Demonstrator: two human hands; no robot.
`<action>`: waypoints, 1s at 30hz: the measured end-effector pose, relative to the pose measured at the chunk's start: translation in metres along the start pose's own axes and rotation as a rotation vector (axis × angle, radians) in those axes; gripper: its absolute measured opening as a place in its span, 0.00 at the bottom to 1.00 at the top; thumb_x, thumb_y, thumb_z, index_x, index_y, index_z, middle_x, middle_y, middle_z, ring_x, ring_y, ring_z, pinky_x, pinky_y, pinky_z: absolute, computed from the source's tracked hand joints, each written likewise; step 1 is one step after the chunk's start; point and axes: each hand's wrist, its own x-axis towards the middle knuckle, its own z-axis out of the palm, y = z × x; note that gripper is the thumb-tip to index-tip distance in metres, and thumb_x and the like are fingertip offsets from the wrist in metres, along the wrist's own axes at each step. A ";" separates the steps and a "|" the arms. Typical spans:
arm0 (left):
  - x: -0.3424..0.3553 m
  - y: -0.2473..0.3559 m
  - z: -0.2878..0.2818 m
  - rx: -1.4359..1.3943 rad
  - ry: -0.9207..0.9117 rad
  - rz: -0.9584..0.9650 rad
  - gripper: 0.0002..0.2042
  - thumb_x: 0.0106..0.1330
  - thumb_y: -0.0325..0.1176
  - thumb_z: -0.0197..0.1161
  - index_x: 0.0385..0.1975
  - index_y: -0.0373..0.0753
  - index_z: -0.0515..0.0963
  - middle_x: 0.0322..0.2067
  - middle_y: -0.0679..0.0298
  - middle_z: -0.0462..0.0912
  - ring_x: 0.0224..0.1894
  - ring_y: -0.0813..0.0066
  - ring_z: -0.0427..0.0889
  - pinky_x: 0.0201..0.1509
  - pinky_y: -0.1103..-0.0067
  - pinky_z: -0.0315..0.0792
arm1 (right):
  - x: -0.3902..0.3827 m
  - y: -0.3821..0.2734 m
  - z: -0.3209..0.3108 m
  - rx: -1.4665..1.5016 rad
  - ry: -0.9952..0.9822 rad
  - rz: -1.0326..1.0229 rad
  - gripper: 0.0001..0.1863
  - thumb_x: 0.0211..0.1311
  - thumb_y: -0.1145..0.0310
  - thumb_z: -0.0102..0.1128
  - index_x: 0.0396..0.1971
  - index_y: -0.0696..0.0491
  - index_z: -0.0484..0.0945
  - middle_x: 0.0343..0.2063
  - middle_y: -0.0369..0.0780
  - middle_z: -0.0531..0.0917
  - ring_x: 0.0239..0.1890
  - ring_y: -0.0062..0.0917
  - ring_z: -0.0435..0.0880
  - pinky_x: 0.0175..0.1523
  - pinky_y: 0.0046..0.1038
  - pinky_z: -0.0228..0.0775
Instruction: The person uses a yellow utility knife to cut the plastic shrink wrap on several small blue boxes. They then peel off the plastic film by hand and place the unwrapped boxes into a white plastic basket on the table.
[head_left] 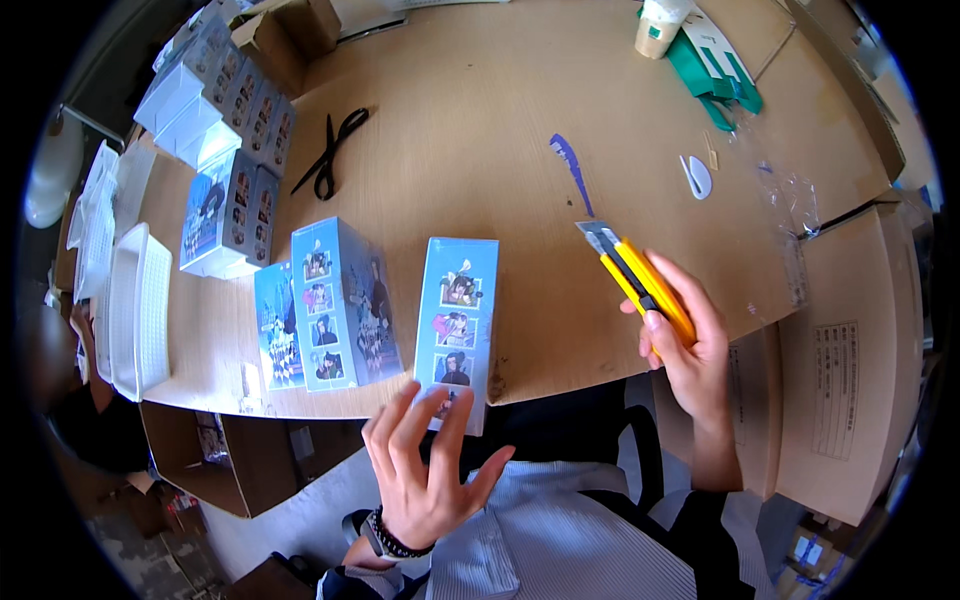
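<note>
My left hand (pixel 425 470) has its fingers spread, the fingertips resting at the near end of a light-blue illustrated box (pixel 458 300) that lies at the table's front edge. My right hand (pixel 690 340) grips a yellow and black box cutter (pixel 635 280), its metal tip pointing up and left, right of that box. Further left stand more blue boxes (pixel 340 300), close beside one another. Behind the cutter lies a purple comb-shaped strip (pixel 569 165).
On the table (pixel 480 110) are stacked boxes (pixel 225 110), white baskets (pixel 140 310), black scissors (pixel 328 155), a small white tool (pixel 698 176), a cup (pixel 655 28), a green item (pixel 700 75) and plastic scraps. Cardboard boxes (pixel 840 360) flank me. Another person's arm (pixel 85 355) shows at far left.
</note>
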 end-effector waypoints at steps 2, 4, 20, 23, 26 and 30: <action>0.025 0.004 -0.005 -0.039 0.015 -0.021 0.33 0.57 0.45 0.74 0.62 0.38 0.74 0.65 0.49 0.66 0.69 0.43 0.63 0.66 0.51 0.65 | 0.016 -0.011 0.002 -0.229 -0.041 -0.185 0.29 0.62 0.84 0.60 0.64 0.54 0.73 0.37 0.42 0.84 0.25 0.17 0.78 0.29 0.20 0.72; 0.055 0.010 -0.004 -0.055 -0.052 -0.047 0.35 0.56 0.38 0.74 0.65 0.37 0.71 0.70 0.48 0.62 0.73 0.40 0.57 0.69 0.50 0.61 | 0.037 -0.033 0.001 -0.483 -0.150 -0.411 0.30 0.60 0.84 0.61 0.64 0.52 0.75 0.32 0.42 0.84 0.25 0.20 0.78 0.28 0.23 0.72; 0.059 0.006 0.018 0.036 -0.022 -0.050 0.30 0.61 0.26 0.62 0.67 0.42 0.70 0.69 0.58 0.69 0.72 0.51 0.64 0.50 0.68 0.84 | 0.095 -0.070 0.032 -0.885 -0.502 -0.480 0.27 0.62 0.75 0.64 0.62 0.40 0.78 0.23 0.38 0.78 0.18 0.24 0.75 0.25 0.27 0.72; 0.059 0.005 0.018 0.041 -0.016 -0.039 0.30 0.62 0.26 0.62 0.67 0.42 0.70 0.69 0.59 0.68 0.72 0.50 0.64 0.49 0.68 0.84 | 0.099 -0.075 0.033 -0.893 -0.520 -0.512 0.26 0.62 0.75 0.63 0.61 0.40 0.79 0.23 0.38 0.79 0.18 0.24 0.75 0.26 0.28 0.72; 0.059 0.005 0.017 0.028 -0.026 -0.035 0.30 0.61 0.26 0.61 0.67 0.42 0.70 0.69 0.59 0.68 0.72 0.50 0.64 0.48 0.68 0.85 | 0.105 -0.079 0.032 -0.908 -0.559 -0.508 0.26 0.62 0.76 0.63 0.60 0.41 0.80 0.24 0.39 0.79 0.18 0.25 0.75 0.26 0.28 0.70; 0.059 0.005 0.017 0.011 -0.029 -0.047 0.30 0.61 0.26 0.61 0.67 0.42 0.71 0.68 0.58 0.69 0.72 0.50 0.64 0.46 0.68 0.85 | 0.118 -0.088 0.033 -0.926 -0.652 -0.505 0.26 0.61 0.78 0.63 0.59 0.43 0.80 0.24 0.42 0.78 0.19 0.27 0.73 0.26 0.30 0.67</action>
